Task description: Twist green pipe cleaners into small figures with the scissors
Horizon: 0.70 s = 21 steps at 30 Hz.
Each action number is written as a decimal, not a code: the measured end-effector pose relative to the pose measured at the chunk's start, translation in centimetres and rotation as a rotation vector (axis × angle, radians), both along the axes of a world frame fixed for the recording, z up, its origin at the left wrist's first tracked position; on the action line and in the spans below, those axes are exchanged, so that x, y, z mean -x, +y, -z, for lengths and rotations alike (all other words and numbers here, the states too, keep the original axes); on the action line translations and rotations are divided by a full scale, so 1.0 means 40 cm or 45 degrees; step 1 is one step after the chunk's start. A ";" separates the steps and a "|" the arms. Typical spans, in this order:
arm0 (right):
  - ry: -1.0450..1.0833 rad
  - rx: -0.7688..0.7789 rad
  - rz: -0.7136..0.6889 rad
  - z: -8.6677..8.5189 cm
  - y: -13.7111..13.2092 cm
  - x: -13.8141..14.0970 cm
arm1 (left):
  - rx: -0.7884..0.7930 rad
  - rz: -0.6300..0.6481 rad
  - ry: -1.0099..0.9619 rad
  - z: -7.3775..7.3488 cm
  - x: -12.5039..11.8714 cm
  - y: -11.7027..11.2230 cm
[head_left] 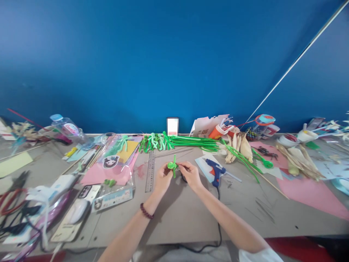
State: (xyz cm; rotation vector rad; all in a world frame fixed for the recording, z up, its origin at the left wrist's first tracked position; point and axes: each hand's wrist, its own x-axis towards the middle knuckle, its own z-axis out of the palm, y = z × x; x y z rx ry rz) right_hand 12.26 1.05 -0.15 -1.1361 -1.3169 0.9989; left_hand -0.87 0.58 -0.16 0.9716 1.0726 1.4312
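Both of my hands meet over the middle of the grey table [191, 214]. Between them is a small green pipe-cleaner piece [172, 166], coiled at the top with a short stem. My left hand [162, 178], with a dark bead bracelet on the wrist, pinches it from the left. My right hand [190, 174] grips it from the right. A black cord runs under my right hand toward the table's front edge.
A metal ruler [150, 171] lies left of my hands, a blue glue gun [215, 169] to the right. Green pipe cleaners [191, 142] and finished green pieces line the back. Pink paper [308, 189], dried husks [298, 160], pliers [13, 182] and a bottle [68, 128] crowd the sides.
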 end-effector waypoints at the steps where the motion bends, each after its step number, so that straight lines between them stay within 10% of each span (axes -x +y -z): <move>1: -0.014 -0.025 0.013 -0.003 0.000 -0.003 | 0.009 0.029 -0.033 0.002 0.000 0.000; 5: -0.125 -0.142 0.074 -0.013 -0.002 -0.011 | 0.028 0.212 -0.198 0.004 -0.002 -0.003; 21: -0.819 -0.526 0.084 -0.014 -0.006 -0.029 | 0.090 -0.029 -0.028 -0.019 0.004 -0.002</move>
